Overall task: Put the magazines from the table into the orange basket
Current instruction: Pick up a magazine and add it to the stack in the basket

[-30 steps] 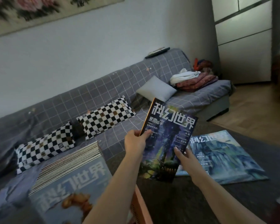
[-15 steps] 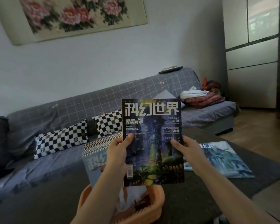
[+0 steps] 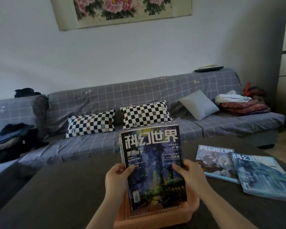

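**Dark-covered magazine held upright over orange basket**

A dark-covered magazine point(image 3: 153, 164) is held upright by both hands, its lower edge down inside the orange basket point(image 3: 157, 215). The cover, with large white characters across the top, faces the camera. More magazine edges are seen just behind it at its left side and top, standing in the same basket.

The left hand point(image 3: 117, 177) is closed on the magazine's left edge, thumb laid across the front cover, fingers curled behind. The right hand point(image 3: 191, 174) is closed on the right edge in the same manner, thumb on the cover, fingers out of sight behind. Both forearms enter from the bottom of the frame.

The basket rests on the dark worktop point(image 3: 64, 187), near the front edge, directly below the hands. Its slatted orange wall is visible under the magazine's lower edge.

Two further magazines lie flat on the worktop to the right, well apart from the basket: a blue-covered magazine point(image 3: 216, 162) farther back, and a teal-covered magazine point(image 3: 262, 177) nearer the camera, overlapping the first at its right corner.

Behind the worktop a grey checked sofa point(image 3: 155, 93) is noted, carrying two black-and-white chequered cushions point(image 3: 145, 114), a plain grey cushion point(image 3: 199, 104) and folded textiles point(image 3: 241, 104) at the right end.
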The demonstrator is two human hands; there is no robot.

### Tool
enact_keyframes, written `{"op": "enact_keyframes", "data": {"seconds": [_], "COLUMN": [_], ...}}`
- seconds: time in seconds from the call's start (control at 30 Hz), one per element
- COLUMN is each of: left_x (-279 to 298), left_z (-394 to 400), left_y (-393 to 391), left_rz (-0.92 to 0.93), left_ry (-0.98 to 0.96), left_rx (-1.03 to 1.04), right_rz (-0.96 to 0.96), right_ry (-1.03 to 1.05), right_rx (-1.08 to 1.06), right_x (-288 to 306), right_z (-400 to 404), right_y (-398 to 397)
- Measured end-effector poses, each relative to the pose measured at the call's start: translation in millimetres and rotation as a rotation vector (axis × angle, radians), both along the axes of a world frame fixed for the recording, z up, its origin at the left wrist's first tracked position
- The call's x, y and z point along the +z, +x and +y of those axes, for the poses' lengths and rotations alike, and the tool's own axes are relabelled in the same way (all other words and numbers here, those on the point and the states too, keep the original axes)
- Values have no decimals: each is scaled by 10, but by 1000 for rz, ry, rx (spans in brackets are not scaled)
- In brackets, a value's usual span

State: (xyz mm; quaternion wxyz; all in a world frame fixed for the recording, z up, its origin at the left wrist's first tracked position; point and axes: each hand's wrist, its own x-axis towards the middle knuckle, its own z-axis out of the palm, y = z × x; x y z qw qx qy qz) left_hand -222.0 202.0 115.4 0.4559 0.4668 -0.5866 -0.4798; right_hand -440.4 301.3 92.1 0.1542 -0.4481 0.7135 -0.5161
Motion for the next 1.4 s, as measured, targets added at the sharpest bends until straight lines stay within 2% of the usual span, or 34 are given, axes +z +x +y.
{"op": "enact_keyframes", "data": {"seconds": [0.13,0.33,0.5,0.63,0.93,1.03,1.1,1.2,1.4], "left_x": [-228,-368,-411,-467,-487,-520,-536,-536,-530], "left_z": [-66,-53,-27,-60,-80,-73,-50,-26,-26], "left_y": [16,-41,-123,-134,-106,-82,-74,-78,-67], "left_rz": [-189,-269,-318,-279,-161,-188,-216,-296,-379], "left_ry": [-43,-116,-178,-204,-53,-83,-132,-167,-181], "left_rx": [88,153,222,284,285,306,267,213,171], "right_rz": [144,343,321,300,229,290,316,267,283], "right_ry": [87,169,101,50,68,136,164,152,129], "right_rx": [-52,-164,-131,-89,-175,-185,-108,-26,9], "right_x": [-216,-383,-459,-479,-522,-516,-516,-522,-507], "right_z": [-110,-172,-208,-253,-339,-338,-344,-356,-331], "right_y": [-5,32,12,20,38,24,25,29,11]}}
